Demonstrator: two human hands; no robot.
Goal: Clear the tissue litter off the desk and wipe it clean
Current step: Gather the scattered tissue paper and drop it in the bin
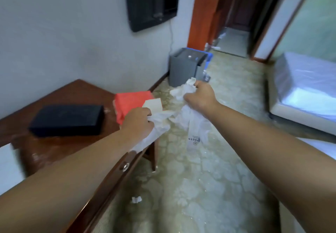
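Observation:
My left hand point(139, 123) grips one edge of a white plastic bag point(195, 129) beside the right end of the dark wooden desk point(60, 147). My right hand point(200, 96) grips the bag's other edge together with crumpled white tissue point(181, 89), held out over the floor. The bag hangs between both hands, printed side down. A small scrap of tissue point(136, 199) lies on the floor near the desk's front edge.
On the desk lie a black flat box point(67, 120) and a red tissue pack point(131, 103) with a sheet sticking out. Grey bins point(183, 69) stand by the wall ahead. A bed point(305, 87) is on the right, a wall TV point(151, 1) above.

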